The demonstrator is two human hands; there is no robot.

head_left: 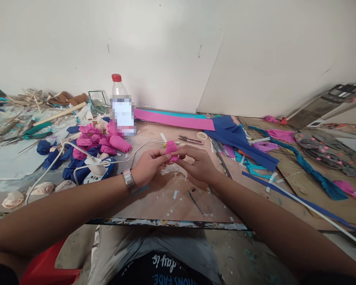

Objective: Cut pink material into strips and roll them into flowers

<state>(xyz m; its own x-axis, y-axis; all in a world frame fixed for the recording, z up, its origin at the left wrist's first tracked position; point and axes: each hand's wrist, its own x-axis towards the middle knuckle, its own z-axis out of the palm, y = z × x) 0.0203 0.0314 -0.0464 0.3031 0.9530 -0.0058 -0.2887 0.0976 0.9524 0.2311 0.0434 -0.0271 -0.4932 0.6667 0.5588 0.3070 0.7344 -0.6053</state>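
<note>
A small rolled pink piece (171, 147) is pinched between my two hands above the middle of the table. My left hand (150, 164), with a metal watch at its wrist, grips its left side between thumb and fingers. On its right side the fingertips of my right hand (197, 160) are closed on it. Clear crumpled plastic or tape (175, 171) lies just below the hands. Behind them are small snips (191, 140) and a tape ring (202, 136). A long pink strip (175, 120) stretches across the back.
Pink and blue rolls (90, 140), a power strip (96, 170) with white cables and a capped bottle (118, 85) stand left. Green-handled pliers (38, 130) and wood sticks lie farther left. Blue strips (240, 142), a teal twisted strip (302, 158) and a white rod (311, 208) lie right.
</note>
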